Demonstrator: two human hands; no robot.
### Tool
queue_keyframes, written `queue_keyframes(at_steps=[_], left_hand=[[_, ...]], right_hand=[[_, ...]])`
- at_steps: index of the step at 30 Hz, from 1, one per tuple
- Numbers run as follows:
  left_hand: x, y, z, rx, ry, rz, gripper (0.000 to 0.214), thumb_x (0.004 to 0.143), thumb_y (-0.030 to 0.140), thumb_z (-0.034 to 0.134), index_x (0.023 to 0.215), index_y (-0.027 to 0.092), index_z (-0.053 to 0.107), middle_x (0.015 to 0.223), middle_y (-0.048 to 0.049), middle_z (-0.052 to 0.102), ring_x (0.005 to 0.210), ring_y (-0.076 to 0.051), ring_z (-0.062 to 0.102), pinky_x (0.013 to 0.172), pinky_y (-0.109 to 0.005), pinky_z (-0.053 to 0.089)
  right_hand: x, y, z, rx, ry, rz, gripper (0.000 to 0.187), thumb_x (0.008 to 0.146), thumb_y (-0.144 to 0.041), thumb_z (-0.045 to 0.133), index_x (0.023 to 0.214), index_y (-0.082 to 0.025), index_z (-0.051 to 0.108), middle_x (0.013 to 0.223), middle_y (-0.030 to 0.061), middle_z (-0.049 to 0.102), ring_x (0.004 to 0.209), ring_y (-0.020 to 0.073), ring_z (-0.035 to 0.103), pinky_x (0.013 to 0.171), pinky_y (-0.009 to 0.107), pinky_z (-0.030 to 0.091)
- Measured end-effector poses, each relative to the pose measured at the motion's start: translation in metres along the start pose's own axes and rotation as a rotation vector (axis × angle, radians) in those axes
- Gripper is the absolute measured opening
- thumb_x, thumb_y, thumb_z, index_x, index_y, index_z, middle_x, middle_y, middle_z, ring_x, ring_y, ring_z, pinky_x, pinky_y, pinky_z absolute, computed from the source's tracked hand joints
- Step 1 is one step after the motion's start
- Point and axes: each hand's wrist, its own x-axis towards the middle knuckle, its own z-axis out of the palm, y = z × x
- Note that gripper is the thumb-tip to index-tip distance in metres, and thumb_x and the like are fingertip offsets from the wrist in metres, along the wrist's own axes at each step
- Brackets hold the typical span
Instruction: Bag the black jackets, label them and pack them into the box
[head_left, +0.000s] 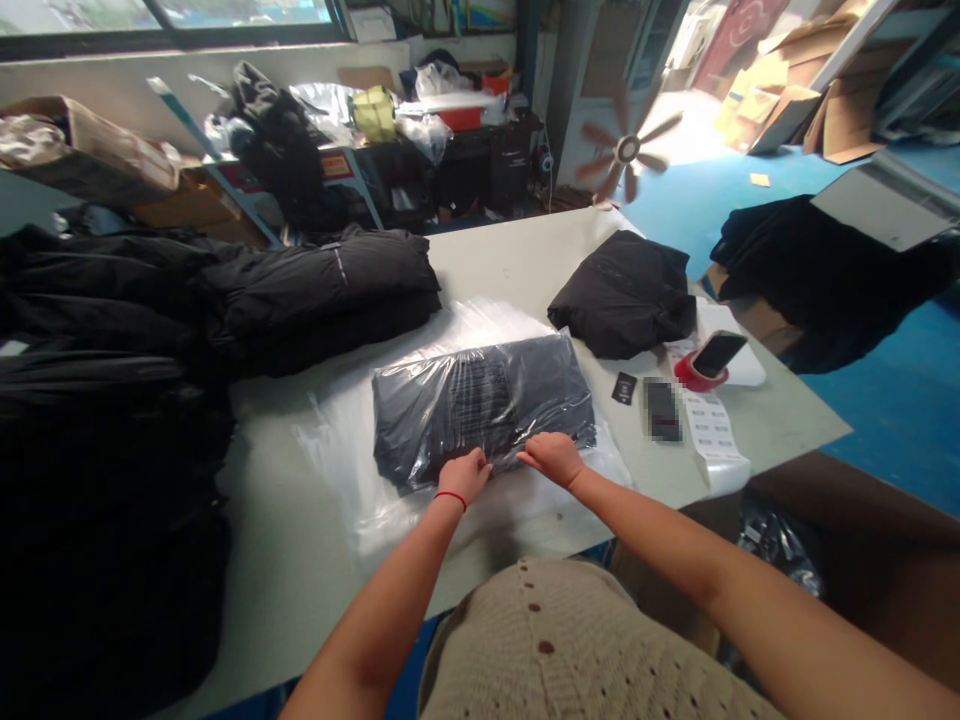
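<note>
A folded black garment in a clear plastic bag (480, 395) lies flat in front of me, on top of a stack of clear plastic bags (345, 500). My left hand (466, 474) is closed at the bag's near edge, fingers pinching the plastic. To its right, my right hand (551, 458) is closed on the same near edge, with the thumb pointing left. The plastic is wrinkled and shiny over the garment. A small black card (624, 388) lies just right of the bag.
Piles of black garments (322, 290) fill the table's left side. A folded black garment (626, 290), a phone (721, 354) on a red tape roll (699, 375), a pixelated dark object (663, 410) and a label strip (711, 430) lie right. A fan (627, 150) stands beyond the table (510, 250).
</note>
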Motion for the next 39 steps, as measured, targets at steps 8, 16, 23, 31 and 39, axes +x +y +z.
queue_keyframes(at_steps=[8, 16, 23, 31, 39], left_hand=[[0.000, -0.007, -0.003, 0.010, -0.016, 0.040, 0.025, 0.092, 0.045, 0.044, 0.094, 0.027, 0.062, 0.088, -0.0019, 0.072, 0.084, -0.019, 0.067, 0.071, -0.027, 0.043], [0.000, 0.002, -0.010, 0.046, -0.039, 0.017, 0.026, 0.089, 0.042, 0.047, 0.093, 0.026, 0.067, 0.095, -0.0058, 0.073, 0.089, -0.023, 0.067, 0.076, -0.031, 0.047], [0.009, 0.001, -0.017, -0.079, -0.082, -0.035, 0.031, 0.089, 0.046, 0.048, 0.087, 0.023, 0.069, 0.094, -0.0058, 0.073, 0.086, -0.019, 0.067, 0.073, -0.027, 0.047], [0.010, 0.001, -0.010, -0.019, -0.043, -0.052, 0.033, 0.092, 0.044, 0.043, 0.095, 0.023, 0.068, 0.097, -0.0081, 0.073, 0.093, -0.022, 0.067, 0.079, -0.030, 0.046], [0.009, -0.002, -0.003, -0.018, -0.026, -0.047, 0.034, 0.093, 0.045, 0.041, 0.097, 0.024, 0.067, 0.097, -0.0080, 0.073, 0.092, -0.022, 0.067, 0.078, -0.031, 0.046]], right_hand=[[-0.004, 0.011, 0.002, 0.058, 0.009, -0.186, 0.038, 0.085, -0.055, 0.061, 0.097, -0.020, 0.069, 0.097, 0.0079, 0.064, 0.094, 0.0226, 0.051, 0.083, 0.034, 0.032], [0.017, 0.007, -0.009, -0.007, -0.217, -0.100, 0.027, 0.089, -0.039, 0.057, 0.085, -0.021, 0.076, 0.100, 0.0113, 0.066, 0.099, 0.0253, 0.055, 0.085, 0.037, 0.036], [0.028, 0.006, -0.013, 0.001, -0.275, -0.007, 0.033, 0.095, -0.040, 0.047, 0.095, -0.023, 0.075, 0.101, 0.0096, 0.069, 0.097, 0.0230, 0.060, 0.077, 0.031, 0.038], [0.019, -0.011, -0.014, -0.028, -0.168, 0.181, 0.035, 0.093, -0.046, 0.049, 0.091, -0.016, 0.068, 0.090, 0.0118, 0.068, 0.090, 0.0231, 0.059, 0.078, 0.033, 0.034], [0.025, -0.036, -0.003, 0.046, -0.107, -0.028, 0.022, 0.087, -0.039, 0.061, 0.095, -0.019, 0.064, 0.099, 0.0083, 0.063, 0.101, 0.0242, 0.051, 0.087, 0.034, 0.032]])
